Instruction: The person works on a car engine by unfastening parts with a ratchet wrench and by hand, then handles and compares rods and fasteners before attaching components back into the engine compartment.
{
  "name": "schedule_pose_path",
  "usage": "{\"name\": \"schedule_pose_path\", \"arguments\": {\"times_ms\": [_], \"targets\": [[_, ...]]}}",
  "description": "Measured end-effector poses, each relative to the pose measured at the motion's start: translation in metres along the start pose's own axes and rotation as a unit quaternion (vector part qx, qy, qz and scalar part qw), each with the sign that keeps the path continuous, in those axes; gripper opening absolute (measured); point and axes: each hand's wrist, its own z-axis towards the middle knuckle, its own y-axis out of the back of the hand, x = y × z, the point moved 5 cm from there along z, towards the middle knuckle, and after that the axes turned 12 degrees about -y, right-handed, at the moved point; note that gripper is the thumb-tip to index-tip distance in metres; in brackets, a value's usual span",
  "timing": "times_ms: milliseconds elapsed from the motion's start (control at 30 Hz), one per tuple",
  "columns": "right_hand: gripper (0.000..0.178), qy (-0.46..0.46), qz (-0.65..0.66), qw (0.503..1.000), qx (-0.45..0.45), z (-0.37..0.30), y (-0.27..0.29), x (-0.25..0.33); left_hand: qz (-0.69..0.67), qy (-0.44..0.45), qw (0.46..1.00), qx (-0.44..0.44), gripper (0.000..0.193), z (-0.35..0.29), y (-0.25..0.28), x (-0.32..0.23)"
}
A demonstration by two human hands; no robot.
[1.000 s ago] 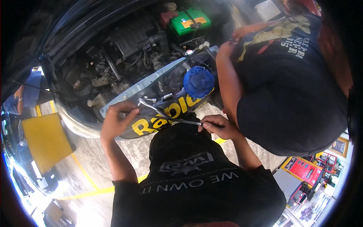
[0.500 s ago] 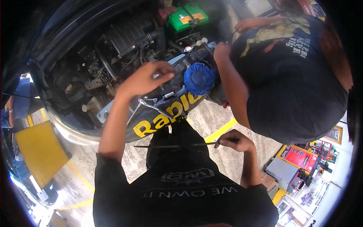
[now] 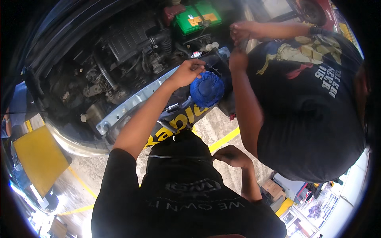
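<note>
My left hand (image 3: 188, 73) reaches over the front of the engine bay. Its curled fingers and thumb pinch the upper left edge of a round, crumpled blue cloth (image 3: 207, 89). In front of my body, my right hand (image 3: 235, 156) is closed on one end of a long thin dark strip (image 3: 179, 157), which points left across my dark clothing. A metal socket (image 3: 172, 108) lies on the dark fender cover (image 3: 183, 101) with yellow lettering. Just below it is a dark tool handle (image 3: 167, 126), its far part hidden by my left forearm.
At my right a co-worker in a black shirt (image 3: 301, 107) leans in, both hands (image 3: 240, 41) together over the car's front corner. A green battery (image 3: 197, 19), a radiator cap (image 3: 196, 54) and the engine (image 3: 131, 39) lie beyond. A yellow panel (image 3: 41, 158) stands at left.
My left hand has moved right and forward to the blue cloth. My right hand has shifted slightly left and down with the strip. The co-worker's hands have come together.
</note>
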Motion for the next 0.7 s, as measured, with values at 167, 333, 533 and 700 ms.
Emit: {"name": "schedule_pose_path", "arguments": {"times_ms": [167,333,533,700], "targets": [[0.026,0.027,0.007,0.999,0.026,0.018,0.010,-0.005,0.005,0.008,1.000,0.025,0.037,0.044,-0.021,-0.006],[0.024,0.020,-0.034,0.997,0.059,0.036,0.012,0.001,0.113,-0.103,0.986,-0.061,0.043,0.111,-0.035,0.017],[0.025,0.040,-0.012,0.998,0.050,0.033,0.017,0.006,0.091,-0.134,0.983,-0.082,0.048,0.162,-0.078,0.009],[0.025,0.001,0.015,1.000,-0.011,0.006,0.027,0.013,0.267,-0.110,0.953,-0.090,0.036,0.173,-0.093,0.003]]}}
